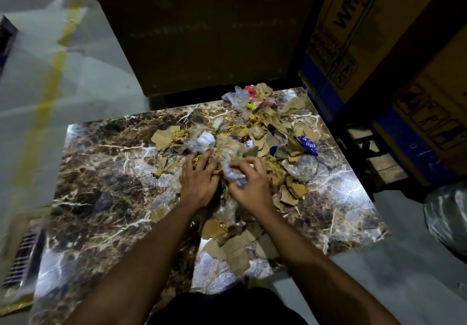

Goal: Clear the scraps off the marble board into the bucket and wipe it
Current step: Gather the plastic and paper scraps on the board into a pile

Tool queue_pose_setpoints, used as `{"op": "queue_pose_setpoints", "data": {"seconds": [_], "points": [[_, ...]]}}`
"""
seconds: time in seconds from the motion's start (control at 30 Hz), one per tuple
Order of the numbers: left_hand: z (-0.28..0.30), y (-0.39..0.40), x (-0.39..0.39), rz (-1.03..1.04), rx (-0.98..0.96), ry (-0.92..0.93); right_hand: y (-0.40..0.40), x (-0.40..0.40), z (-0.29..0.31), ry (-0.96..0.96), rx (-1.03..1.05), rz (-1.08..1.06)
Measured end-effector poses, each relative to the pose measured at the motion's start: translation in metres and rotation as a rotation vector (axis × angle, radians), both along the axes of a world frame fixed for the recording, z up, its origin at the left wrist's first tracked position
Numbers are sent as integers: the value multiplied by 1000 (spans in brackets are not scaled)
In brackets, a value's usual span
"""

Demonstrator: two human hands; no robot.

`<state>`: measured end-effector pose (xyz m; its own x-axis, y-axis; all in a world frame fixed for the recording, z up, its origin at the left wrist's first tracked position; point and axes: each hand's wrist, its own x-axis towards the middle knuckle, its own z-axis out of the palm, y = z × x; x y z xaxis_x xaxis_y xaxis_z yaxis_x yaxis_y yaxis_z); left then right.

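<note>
One marble board (101, 173) lies flat on the floor, its long axis running left-near to right-far. One heap of scraps (255, 132) covers its middle and far corner. Two hands: left hand (199, 181) spread on scraps, right hand (249, 185) pinching clear plastic (233, 173).

The marble board (106, 173) is dark brown, mottled with tan patches and crossed by white veins, with pale glare near its edges. On it, the scraps (242, 147) are mostly tan and brown cardboard bits mixed with clear, cloudy plastic film. At the board's far edge lie a red scrap (250, 89) and a small yellow scrap (250, 106); toward its right side lies a blue wrapper (308, 145) with white print. Left of the board, the grey floor (101, 76) carries a yellow stripe (43, 112). Right of the board stand tan cartons (366, 33) with blue bands and black lettering.
</note>
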<state>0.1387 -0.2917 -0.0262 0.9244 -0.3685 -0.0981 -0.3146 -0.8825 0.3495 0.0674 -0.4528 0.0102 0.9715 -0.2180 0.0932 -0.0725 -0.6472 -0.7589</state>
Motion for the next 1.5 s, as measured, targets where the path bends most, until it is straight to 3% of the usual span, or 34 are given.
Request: {"op": "queue_pose_setpoints", "data": {"seconds": [0.13, 0.17, 0.27, 0.37, 0.4, 0.47, 0.6, 0.77, 0.87, 1.13, 1.3, 1.43, 1.5], "points": [[-4, 9, 7, 173, -536, 164, 29, 26, -11, 137, -220, 195], [0, 8, 6, 197, -590, 186, 33, 30, -13, 187, -247, 237], [13, 0, -6, 104, -396, 122, 31, 35, -16, 314, -80, 386], [11, 2, -13, 58, -205, 56, 6, 40, -9, 380, 518, 420], [8, 4, -13, 46, -150, 43, -2, 42, -4, 402, 624, 441], [5, 5, -11, 28, -49, 26, -15, 48, 3, 460, 653, 500], [7, 1, -12, 59, 59, 66, -31, 67, 15, 530, 327, 554], [7, -9, -8, 120, 71, 93, -55, 141, 36, 159, 107, 120], [8, -16, -2, 127, 91, 141, -75, 199, 41, 75, -105, 34], [3, -15, 1, 139, 83, 177, -108, 299, -2, 280, -532, 62], [-8, -14, 4, 163, 83, 170, -125, 331, -42, 608, -527, 152], [-20, -14, 2, 171, 36, 72, -124, 322, -58, 623, -564, 144], [-20, -14, 2, 171, 46, 109, -121, 313, -60, 591, -571, 134]]}}
